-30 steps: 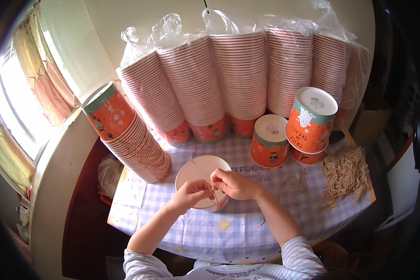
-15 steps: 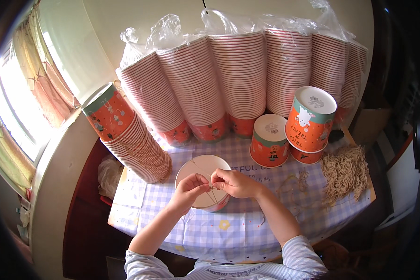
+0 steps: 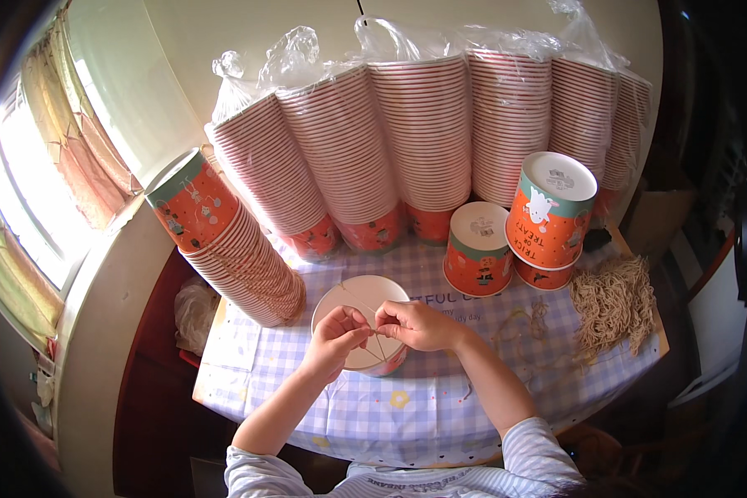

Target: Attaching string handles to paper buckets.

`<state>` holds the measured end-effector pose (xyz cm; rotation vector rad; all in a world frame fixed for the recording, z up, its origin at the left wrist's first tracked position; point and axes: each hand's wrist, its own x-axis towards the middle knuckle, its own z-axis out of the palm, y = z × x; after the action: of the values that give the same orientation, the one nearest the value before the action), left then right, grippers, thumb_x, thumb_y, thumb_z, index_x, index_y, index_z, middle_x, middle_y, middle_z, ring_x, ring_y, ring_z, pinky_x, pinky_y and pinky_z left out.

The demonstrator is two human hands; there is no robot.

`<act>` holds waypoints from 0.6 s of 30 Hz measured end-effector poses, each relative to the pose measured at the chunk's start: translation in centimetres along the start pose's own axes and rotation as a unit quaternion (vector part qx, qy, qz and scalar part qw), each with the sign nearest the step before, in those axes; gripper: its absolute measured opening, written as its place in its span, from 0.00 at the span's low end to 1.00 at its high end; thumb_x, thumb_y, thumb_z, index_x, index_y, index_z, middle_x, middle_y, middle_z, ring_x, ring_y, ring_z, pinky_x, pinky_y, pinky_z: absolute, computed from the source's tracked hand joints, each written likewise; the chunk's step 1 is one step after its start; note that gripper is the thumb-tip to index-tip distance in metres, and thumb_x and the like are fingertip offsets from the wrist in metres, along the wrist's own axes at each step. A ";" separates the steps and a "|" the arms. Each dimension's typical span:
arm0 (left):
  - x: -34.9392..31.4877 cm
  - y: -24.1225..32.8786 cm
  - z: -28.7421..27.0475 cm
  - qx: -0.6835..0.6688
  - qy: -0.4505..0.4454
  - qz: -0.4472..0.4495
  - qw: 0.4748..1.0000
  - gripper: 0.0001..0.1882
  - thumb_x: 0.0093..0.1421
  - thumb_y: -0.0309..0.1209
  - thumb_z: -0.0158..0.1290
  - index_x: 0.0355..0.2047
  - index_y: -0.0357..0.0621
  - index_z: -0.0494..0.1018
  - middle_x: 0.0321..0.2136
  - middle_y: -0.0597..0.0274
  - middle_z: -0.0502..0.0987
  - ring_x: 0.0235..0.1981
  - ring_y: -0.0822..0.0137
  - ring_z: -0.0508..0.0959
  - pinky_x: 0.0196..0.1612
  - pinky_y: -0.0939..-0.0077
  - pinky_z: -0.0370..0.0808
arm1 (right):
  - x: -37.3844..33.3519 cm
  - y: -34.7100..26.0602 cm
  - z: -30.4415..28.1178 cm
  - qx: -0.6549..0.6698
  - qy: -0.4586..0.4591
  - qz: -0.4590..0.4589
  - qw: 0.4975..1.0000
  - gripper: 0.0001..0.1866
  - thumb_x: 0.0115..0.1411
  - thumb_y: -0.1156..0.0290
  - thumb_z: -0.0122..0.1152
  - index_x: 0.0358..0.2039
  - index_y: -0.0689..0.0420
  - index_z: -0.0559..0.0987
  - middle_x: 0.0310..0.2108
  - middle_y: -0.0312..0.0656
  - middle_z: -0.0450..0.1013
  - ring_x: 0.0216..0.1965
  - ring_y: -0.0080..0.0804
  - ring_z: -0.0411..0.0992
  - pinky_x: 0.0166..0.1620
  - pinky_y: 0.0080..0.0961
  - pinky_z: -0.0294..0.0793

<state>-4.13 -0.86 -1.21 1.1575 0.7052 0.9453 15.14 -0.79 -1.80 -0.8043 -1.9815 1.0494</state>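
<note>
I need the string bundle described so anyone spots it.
On the checked tablecloth, go to the right-hand side, beside the upside-down orange cups. There lies the string bundle: beige and shaggy, far bulkier than the loose strands to its left.

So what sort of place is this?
Likely a room at home doubling as a workspace: curtains by a bright window, a checked tablecloth, and tall bagged stacks of paper buckets.

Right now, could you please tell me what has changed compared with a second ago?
The left hand has shifted slightly away from the body; nothing was visibly let go. The right hand has barely moved, and both still pinch the twine over the upturned cup. The tall cup stacks stayed put.
</note>
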 end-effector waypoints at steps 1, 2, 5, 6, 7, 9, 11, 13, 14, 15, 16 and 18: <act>0.0 -0.1 0.0 -0.003 0.006 0.002 1.000 0.06 0.52 0.19 0.50 0.30 0.41 0.65 0.25 0.64 0.71 0.24 0.76 0.70 0.27 0.86 0.66 | 0.0 0.0 0.0 0.000 0.000 0.000 1.000 0.05 0.56 0.73 0.53 0.32 0.60 0.70 0.27 0.41 0.73 0.30 0.26 0.72 0.33 0.22 0.70; 0.0 -0.2 -0.1 -0.003 0.006 0.002 1.000 0.06 0.52 0.19 0.50 0.30 0.41 0.65 0.25 0.64 0.71 0.24 0.76 0.70 0.27 0.86 0.66 | 0.0 -0.1 0.0 -0.001 -0.005 0.005 1.000 0.05 0.56 0.73 0.54 0.32 0.60 0.70 0.27 0.41 0.74 0.30 0.26 0.72 0.33 0.23 0.70; 0.1 -0.5 -0.4 -0.017 0.018 0.006 1.000 0.06 0.53 0.18 0.50 0.29 0.41 0.65 0.24 0.65 0.71 0.23 0.77 0.69 0.26 0.87 0.65 | -0.1 -0.3 -0.1 -0.005 -0.013 0.009 1.000 0.06 0.56 0.73 0.54 0.32 0.61 0.70 0.28 0.41 0.74 0.30 0.27 0.73 0.33 0.23 0.70; 0.1 -0.6 -0.4 -0.023 0.014 0.014 1.000 0.06 0.53 0.18 0.50 0.29 0.41 0.65 0.24 0.65 0.71 0.23 0.77 0.70 0.26 0.87 0.66 | -0.1 -0.4 -0.1 -0.008 -0.016 0.010 1.000 0.06 0.56 0.73 0.54 0.32 0.61 0.71 0.28 0.42 0.74 0.31 0.27 0.73 0.34 0.23 0.71; 0.2 -0.6 -0.4 -0.029 0.011 0.021 0.999 0.07 0.53 0.18 0.50 0.29 0.41 0.65 0.24 0.65 0.71 0.23 0.76 0.70 0.26 0.87 0.66 | -0.1 -0.3 -0.1 -0.008 -0.016 0.010 1.000 0.06 0.56 0.73 0.54 0.32 0.61 0.71 0.28 0.42 0.74 0.31 0.27 0.73 0.34 0.23 0.71; 0.1 -0.6 -0.3 -0.032 0.016 0.026 0.999 0.07 0.52 0.18 0.50 0.28 0.41 0.65 0.24 0.64 0.71 0.24 0.76 0.70 0.26 0.87 0.67 | 0.0 -0.3 0.0 -0.019 -0.017 0.013 1.000 0.06 0.55 0.73 0.54 0.32 0.61 0.71 0.29 0.42 0.74 0.31 0.28 0.73 0.34 0.23 0.71; 0.1 -0.6 -0.1 -0.034 0.020 0.031 0.999 0.07 0.52 0.17 0.51 0.28 0.42 0.65 0.24 0.64 0.71 0.24 0.76 0.71 0.27 0.87 0.67 | -0.1 -0.2 0.0 -0.021 -0.015 0.010 1.000 0.06 0.55 0.74 0.54 0.32 0.61 0.71 0.29 0.42 0.75 0.31 0.29 0.74 0.34 0.24 0.71; 0.2 -0.6 -0.1 -0.029 0.026 0.038 0.999 0.08 0.52 0.17 0.51 0.28 0.42 0.64 0.24 0.64 0.71 0.24 0.75 0.71 0.28 0.86 0.68 | 0.0 -0.2 0.0 -0.022 -0.015 0.007 1.000 0.06 0.55 0.74 0.54 0.33 0.61 0.71 0.29 0.42 0.75 0.31 0.29 0.74 0.35 0.24 0.71; 0.2 -0.7 -0.1 -0.029 0.027 0.038 0.999 0.08 0.52 0.17 0.51 0.28 0.42 0.64 0.24 0.64 0.71 0.24 0.75 0.71 0.28 0.86 0.68 | 0.0 -0.1 0.0 -0.026 -0.015 0.004 1.000 0.06 0.55 0.73 0.54 0.32 0.61 0.71 0.28 0.42 0.74 0.31 0.30 0.74 0.34 0.24 0.71; 0.2 -0.8 -0.3 -0.031 0.024 0.043 0.998 0.08 0.52 0.17 0.51 0.28 0.42 0.64 0.24 0.64 0.71 0.25 0.75 0.71 0.29 0.85 0.68 | 0.0 -0.1 0.0 -0.030 -0.015 0.001 0.999 0.06 0.55 0.73 0.54 0.32 0.61 0.71 0.28 0.43 0.74 0.31 0.30 0.74 0.34 0.24 0.71; 0.2 -0.8 -0.3 -0.033 0.020 0.049 0.998 0.08 0.52 0.17 0.50 0.28 0.43 0.64 0.24 0.64 0.71 0.25 0.74 0.71 0.29 0.84 0.68 | 0.0 -0.2 0.1 -0.030 -0.016 0.001 0.999 0.06 0.55 0.73 0.54 0.32 0.61 0.71 0.28 0.43 0.74 0.31 0.30 0.74 0.34 0.24 0.71; 0.2 -1.0 -0.4 -0.031 0.022 0.057 0.998 0.09 0.52 0.17 0.50 0.28 0.43 0.63 0.24 0.64 0.70 0.26 0.74 0.70 0.30 0.84 0.68 | -0.1 -0.4 0.1 -0.027 -0.007 -0.003 1.000 0.05 0.55 0.73 0.54 0.31 0.61 0.70 0.27 0.43 0.74 0.30 0.32 0.73 0.33 0.25 0.71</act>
<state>-4.16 -0.60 -2.29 1.1345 0.6456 1.0838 15.07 -1.08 -1.57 -0.8212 -2.0306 1.0025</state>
